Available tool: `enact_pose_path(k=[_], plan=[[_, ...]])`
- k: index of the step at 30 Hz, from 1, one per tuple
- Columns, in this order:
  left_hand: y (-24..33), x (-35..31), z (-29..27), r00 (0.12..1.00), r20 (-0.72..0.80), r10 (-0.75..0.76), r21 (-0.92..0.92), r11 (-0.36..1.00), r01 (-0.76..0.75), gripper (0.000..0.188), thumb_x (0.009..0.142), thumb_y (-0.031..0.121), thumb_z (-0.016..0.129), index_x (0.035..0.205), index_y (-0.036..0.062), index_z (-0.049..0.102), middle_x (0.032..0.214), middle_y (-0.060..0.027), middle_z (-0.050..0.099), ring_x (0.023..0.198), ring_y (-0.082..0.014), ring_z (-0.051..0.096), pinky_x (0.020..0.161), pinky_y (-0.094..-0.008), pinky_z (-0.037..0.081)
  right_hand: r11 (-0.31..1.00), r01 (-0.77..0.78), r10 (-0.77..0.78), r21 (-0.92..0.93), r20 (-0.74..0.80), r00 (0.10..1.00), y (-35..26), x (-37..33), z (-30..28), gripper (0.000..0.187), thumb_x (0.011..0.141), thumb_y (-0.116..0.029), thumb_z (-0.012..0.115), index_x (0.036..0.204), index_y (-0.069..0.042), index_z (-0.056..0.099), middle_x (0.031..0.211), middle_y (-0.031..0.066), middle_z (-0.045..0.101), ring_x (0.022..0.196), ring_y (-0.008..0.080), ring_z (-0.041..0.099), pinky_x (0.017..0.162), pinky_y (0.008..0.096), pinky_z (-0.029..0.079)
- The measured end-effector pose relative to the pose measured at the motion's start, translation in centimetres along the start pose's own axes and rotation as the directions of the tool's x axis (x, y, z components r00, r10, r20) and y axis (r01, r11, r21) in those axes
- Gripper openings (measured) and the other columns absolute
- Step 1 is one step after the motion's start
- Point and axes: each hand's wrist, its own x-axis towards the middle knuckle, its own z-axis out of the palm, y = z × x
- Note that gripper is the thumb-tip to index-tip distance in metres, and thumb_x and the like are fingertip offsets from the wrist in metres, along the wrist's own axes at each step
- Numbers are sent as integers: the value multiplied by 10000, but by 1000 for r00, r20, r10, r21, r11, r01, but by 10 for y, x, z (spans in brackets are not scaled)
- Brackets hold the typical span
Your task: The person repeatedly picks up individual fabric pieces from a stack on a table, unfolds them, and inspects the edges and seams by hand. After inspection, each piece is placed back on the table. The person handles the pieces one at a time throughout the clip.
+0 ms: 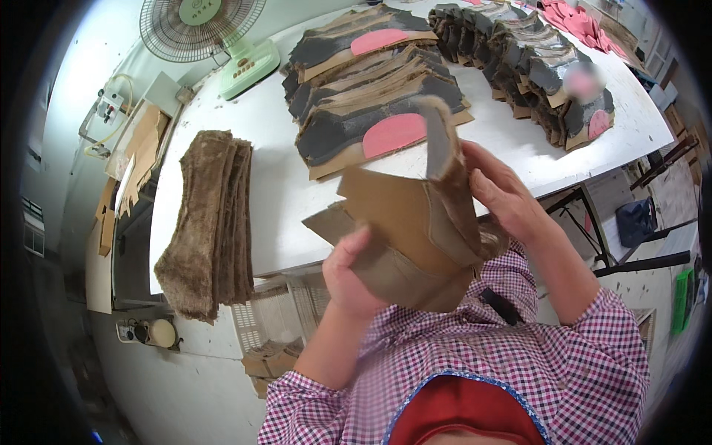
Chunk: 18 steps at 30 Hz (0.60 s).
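Both hands hold a folded, fur-backed panel (404, 233) in front of my chest, above the table's near edge. Its tan and olive-brown faces show, and a grey strip with a brown furry edge curls up at the right. My left hand (352, 271) pinches the lower left of the panel, thumb on top and fingers mostly hidden beneath. My right hand (504, 193) is closed round the furry right side. Just beyond, a row of overlapping grey and tan panels (337, 130) with pink patches lies on the white table (278, 222).
A stack of brown furry pieces (204, 222) overhangs the table's near left edge. More overlapped panels (526, 63) curve along the right, with pink pieces (578, 26) behind. A green fan (248, 67) stands at the back left. Below the table is a light plastic crate (274, 319).
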Motion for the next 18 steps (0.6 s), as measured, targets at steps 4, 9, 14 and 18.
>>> enact_pose_path(k=[4, 9, 14, 18], plan=[[-3, -5, 9, 991, -123, 59, 242, 970, -28, 517, 897, 177, 495, 1367, -26, 420, 1364, -202, 502, 1247, -364, 500, 1057, -520, 399, 902, -285, 187, 323, 302, 935, 24, 18, -22, 684, 859, -395, 702, 1337, 34, 468, 1297, 135, 553, 1190, 202, 543, 1016, 361, 437], [5, -16, 3, 987, -151, 52, 230, 973, -16, 520, 884, 171, 508, 1356, -33, 431, 1345, -207, 517, 1228, -361, 517, 1052, -508, 409, 886, -282, 307, 368, -9, 952, 8, 6, -20, 382, 867, -191, 697, 1158, 42, 614, 1024, 100, 683, 905, 172, 666, 833, 265, 520], [-21, -7, 6, 917, -398, 27, 433, 886, 162, 552, 877, 198, 526, 1366, -24, 400, 1333, -202, 501, 1215, -361, 511, 1033, -505, 423, 887, -435, 438, 156, 13, 899, 44, -2, 0, 243, 908, -180, 660, 1068, 3, 676, 920, 13, 676, 745, 42, 578, 657, 223, 488], [-18, -1, 7, 955, -290, 59, 307, 951, 34, 518, 896, 208, 507, 1353, -17, 417, 1328, -186, 508, 1219, -350, 509, 1040, -499, 413, 907, -420, 416, -23, -93, 904, 50, 0, -9, 287, 916, -196, 650, 1102, 23, 646, 940, 35, 664, 804, 94, 586, 720, 249, 494]])
